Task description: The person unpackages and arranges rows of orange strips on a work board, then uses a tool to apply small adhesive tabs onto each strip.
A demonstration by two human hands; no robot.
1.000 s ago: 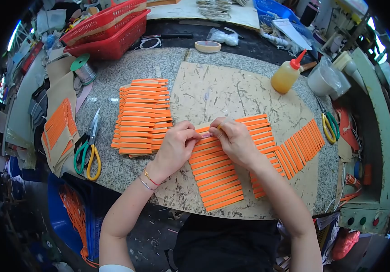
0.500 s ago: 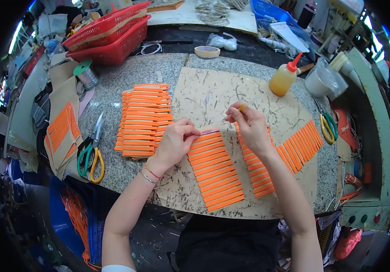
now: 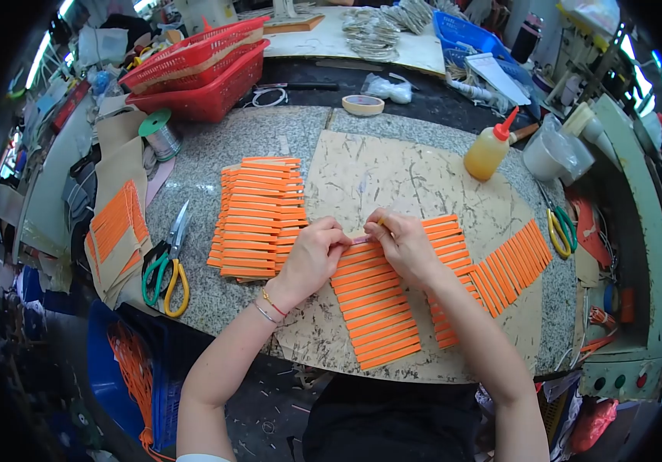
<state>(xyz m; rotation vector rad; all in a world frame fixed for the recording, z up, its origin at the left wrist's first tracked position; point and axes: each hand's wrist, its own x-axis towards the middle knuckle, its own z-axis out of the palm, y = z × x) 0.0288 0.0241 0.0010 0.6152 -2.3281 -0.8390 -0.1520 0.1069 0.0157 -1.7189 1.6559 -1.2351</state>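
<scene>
left hand (image 3: 314, 258) clamps fingers on panel (image 3: 377, 316) at far edge, likely steadying it for right hand (image 3: 406, 248), whose finger grip i can't tell.

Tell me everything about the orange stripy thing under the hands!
The striped piece is flat and oblong, with many orange strips across a tan backing, perhaps paper or card. It lies slanted on the stained tan sheet. The left hand pinches its far end, beside a pinkish band; the right hand partly hides it.
</scene>
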